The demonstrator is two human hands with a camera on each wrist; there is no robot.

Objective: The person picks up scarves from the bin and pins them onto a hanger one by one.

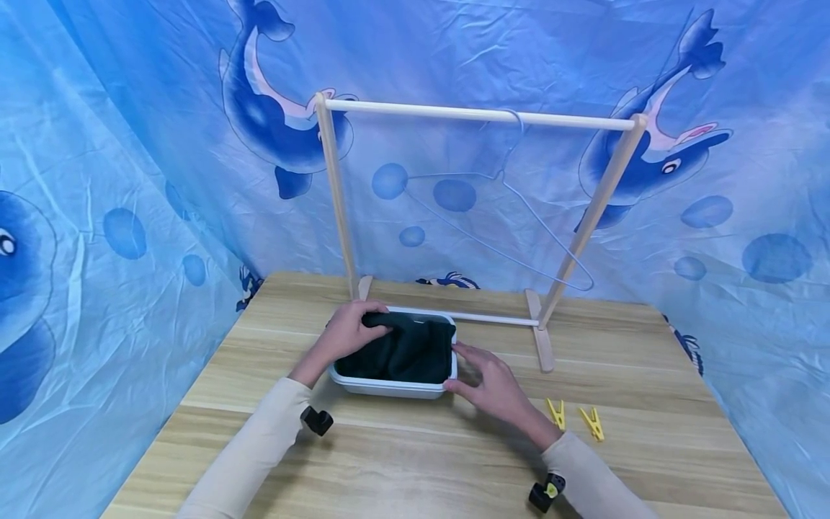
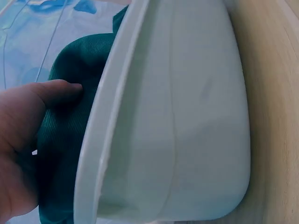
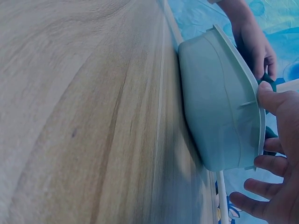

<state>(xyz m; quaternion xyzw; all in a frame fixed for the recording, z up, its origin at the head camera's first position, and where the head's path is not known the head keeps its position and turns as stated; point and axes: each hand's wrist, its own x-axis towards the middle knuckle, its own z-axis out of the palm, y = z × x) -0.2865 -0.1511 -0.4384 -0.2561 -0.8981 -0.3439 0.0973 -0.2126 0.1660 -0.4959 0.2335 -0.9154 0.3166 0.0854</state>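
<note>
Left hand (image 1: 348, 333): over the left part of the tub, thumb on one side and fingers on the other, pinching a fold of the cloth.
Right hand (image 1: 491, 382): at the tub's right end, thumb and forefinger touching the rim; the fingers are spread and fairly straight, not curled into a grip.
Cloth (image 1: 421, 351): dark green, lying bunched inside the tub, with one fold raised in the left hand's pinch; seen from the left wrist, it stands above the rim.
Tub (image 1: 392, 390): pale, with rounded corners and a lipped rim, sitting on the table in front of the rack's left half.
Table (image 1: 402, 468): light wood grain, reaching back to the curtain.
Rack (image 1: 421, 110): a wooden frame with a pale top bar and a low bar at the back, standing behind the tub.
Hanger (image 1: 501, 176): thin wire, hooked on the top bar right of its middle, hanging askew.
Pegs (image 1: 593, 424): two, yellow, side by side on the table, just beyond the right wrist.
Curtain (image 1: 441, 43): blue, printed with dolphins and bubbles, round the back and sides.
Sleeves (image 1: 249, 450): cream, on both arms, a small black camera (image 1: 317, 420) at each wrist.
</note>
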